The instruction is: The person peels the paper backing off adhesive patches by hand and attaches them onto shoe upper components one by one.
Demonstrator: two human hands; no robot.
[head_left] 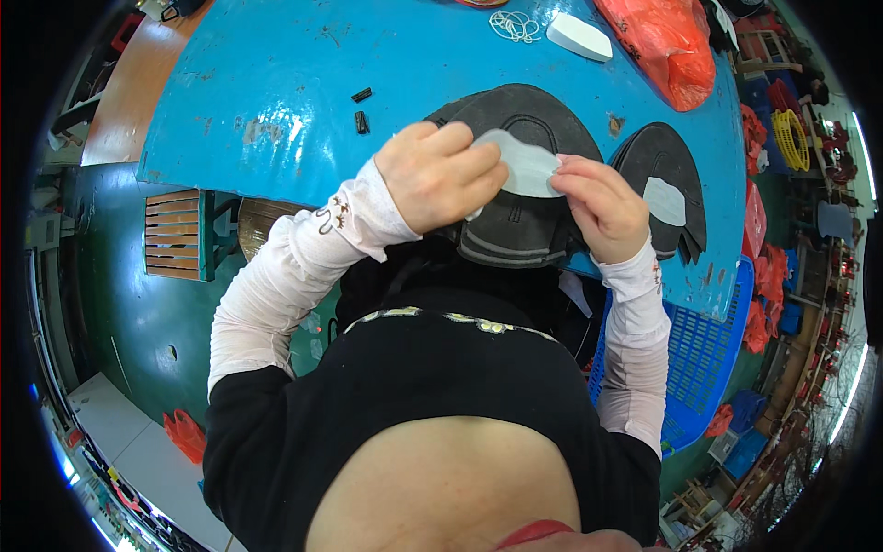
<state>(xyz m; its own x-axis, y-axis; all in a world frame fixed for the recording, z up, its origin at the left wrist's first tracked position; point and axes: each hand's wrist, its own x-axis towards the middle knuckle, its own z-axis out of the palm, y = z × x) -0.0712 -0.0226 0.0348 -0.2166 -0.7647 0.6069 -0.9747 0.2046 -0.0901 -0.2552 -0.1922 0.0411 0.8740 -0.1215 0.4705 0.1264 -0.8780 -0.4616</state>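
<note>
Between my two hands I hold a thin whitish patch (527, 168) with rounded edges. My left hand (441, 175) is closed in a pinch at its left end, the fingertips partly hidden behind the knuckles. At the right end, my right hand (602, 207) grips the edge between thumb and fingers. Under the patch lies a stack of dark grey, rounded flat pieces (568, 120), partly covered by my hands. To the right is a second stack of similar dark pieces (658, 152), with another whitish patch (664, 202) lying on top.
The blue tabletop (267, 83) carries two small black pieces (361, 121), a tangle of white cord (515, 27), a white block (579, 37) and a red plastic bag (667, 55). Below its right edge stands a blue plastic basket (704, 354). A slatted wooden stool (173, 235) is at left.
</note>
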